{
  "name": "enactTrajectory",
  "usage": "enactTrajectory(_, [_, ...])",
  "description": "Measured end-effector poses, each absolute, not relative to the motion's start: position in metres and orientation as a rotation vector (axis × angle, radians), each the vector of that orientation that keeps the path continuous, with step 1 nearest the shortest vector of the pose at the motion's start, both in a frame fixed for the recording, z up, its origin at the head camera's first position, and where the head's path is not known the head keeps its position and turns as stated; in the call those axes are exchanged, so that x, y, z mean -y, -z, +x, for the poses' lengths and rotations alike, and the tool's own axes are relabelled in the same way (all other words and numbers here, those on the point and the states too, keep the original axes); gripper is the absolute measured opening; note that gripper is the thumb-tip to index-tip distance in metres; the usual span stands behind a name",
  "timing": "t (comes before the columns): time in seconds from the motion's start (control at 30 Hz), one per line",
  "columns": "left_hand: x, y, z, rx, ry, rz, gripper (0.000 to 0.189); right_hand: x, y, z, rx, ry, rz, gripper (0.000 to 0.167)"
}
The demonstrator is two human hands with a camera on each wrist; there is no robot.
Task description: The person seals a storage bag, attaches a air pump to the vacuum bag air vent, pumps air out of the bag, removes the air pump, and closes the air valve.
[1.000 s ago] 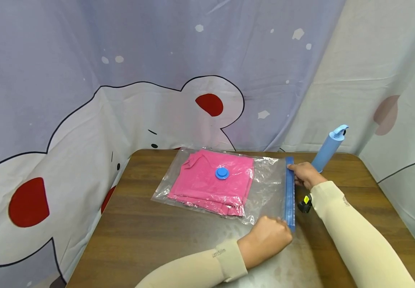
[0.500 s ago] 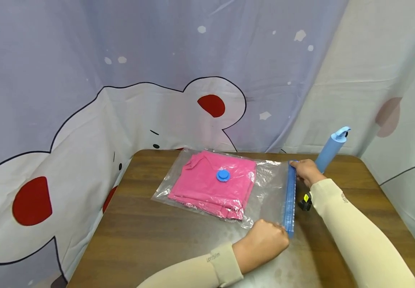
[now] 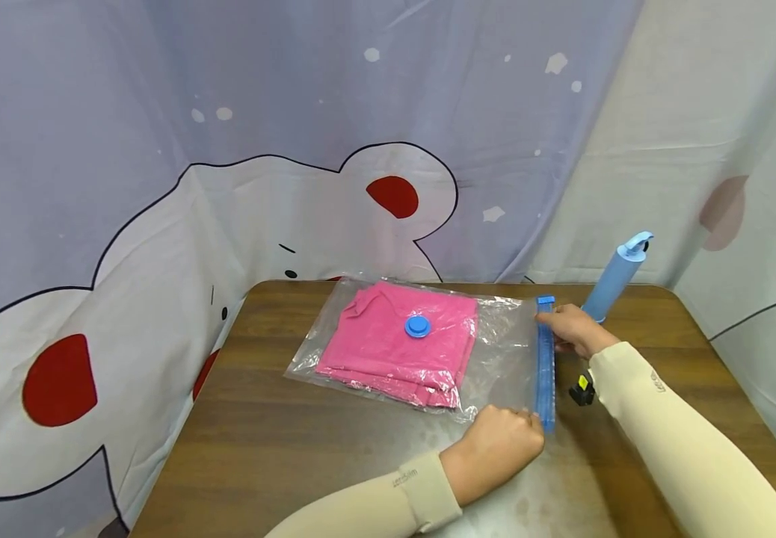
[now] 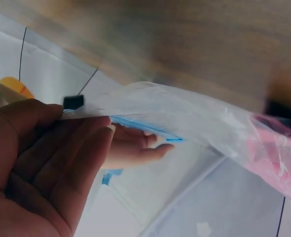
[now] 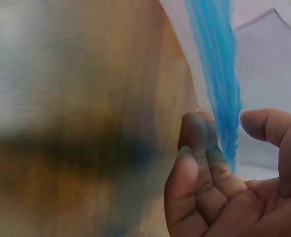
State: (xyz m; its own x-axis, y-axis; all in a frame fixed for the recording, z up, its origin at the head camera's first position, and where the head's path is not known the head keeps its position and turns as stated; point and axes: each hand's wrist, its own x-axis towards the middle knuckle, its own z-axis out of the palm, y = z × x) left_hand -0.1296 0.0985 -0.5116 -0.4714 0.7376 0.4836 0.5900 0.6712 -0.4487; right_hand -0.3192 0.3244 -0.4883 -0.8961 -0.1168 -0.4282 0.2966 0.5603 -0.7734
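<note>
A clear vacuum storage bag lies on the table with a folded pink garment inside and a round blue valve on top. Its blue zip strip runs along the right end. My left hand pinches the strip's near corner between thumb and finger, as the bag edge in the left wrist view also shows. At the strip's far part is my right hand; in the right wrist view its thumb stands apart from the blue strip, with loosely bent fingers on the other side.
A light blue hand pump stands tilted at the back right of the wooden table. A small black and yellow object is by the right wrist. A patterned curtain hangs behind the table.
My right hand has let go of the strip's far corner and shifted slightly nearer, baring the blue piece at that end. My left hand keeps its hold with little movement.
</note>
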Motion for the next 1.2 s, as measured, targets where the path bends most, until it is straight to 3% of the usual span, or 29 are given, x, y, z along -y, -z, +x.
enactTrajectory(0.23, [-0.114,0.51,-0.143,2.242,-0.295,-0.999,0.017,-0.328,0.483,-0.285,-2.352,1.241,0.063,0.038])
enactTrajectory(0.47, [-0.124,0.51,-0.161,2.266,-0.303,-0.958,0.013,-0.33,0.486,-0.271,-2.395,1.212,0.007,0.073])
enactTrajectory(0.6, [-0.109,0.506,-0.171,2.355,-0.273,-0.915,0.019,-0.329,0.488,-0.274,-2.424,1.233,0.035,0.076])
enactTrajectory(0.73, [-0.061,0.498,-0.191,2.61,-0.206,-0.814,0.044,-0.327,0.494,-0.278,-2.43,1.24,0.063,0.075])
enactTrajectory(1.0, [0.088,0.493,-0.266,2.939,0.055,-0.299,0.052,-0.329,0.501,-0.283,-2.437,1.209,0.076,0.076])
enactTrajectory(1.2, [0.141,0.504,-0.295,3.141,0.292,-0.233,0.076,-0.338,0.502,-0.283,-2.487,1.147,0.095,0.075])
